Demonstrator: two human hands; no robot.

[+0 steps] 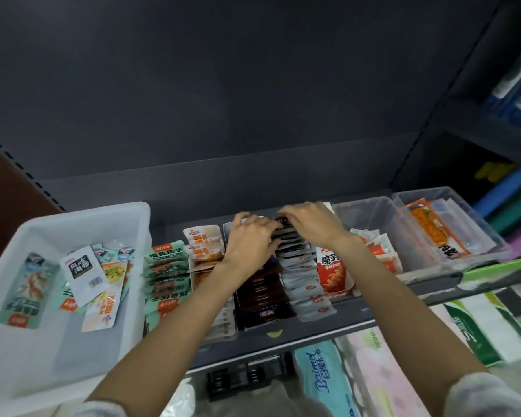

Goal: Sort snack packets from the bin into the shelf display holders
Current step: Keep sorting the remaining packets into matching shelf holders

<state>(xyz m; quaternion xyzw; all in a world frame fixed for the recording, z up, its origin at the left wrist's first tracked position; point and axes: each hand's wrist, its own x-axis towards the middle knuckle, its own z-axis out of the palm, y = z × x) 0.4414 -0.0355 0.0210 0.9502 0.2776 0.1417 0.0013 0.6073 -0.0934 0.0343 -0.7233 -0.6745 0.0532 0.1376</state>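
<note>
- Our right hand (310, 227) and left hand (253, 239) meet at the back of the grey packet row (301, 275); both pinch a dark packet (283, 221) there.
- The row stands on the shelf (343, 314), between brown packets (262, 293) and a red pack (333, 272).
- The white bin (72, 215) with loose packets (84, 275) is at the left.

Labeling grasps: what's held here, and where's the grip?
Both hands, left hand and right hand, pinch a dark packet at its top edge.
</note>
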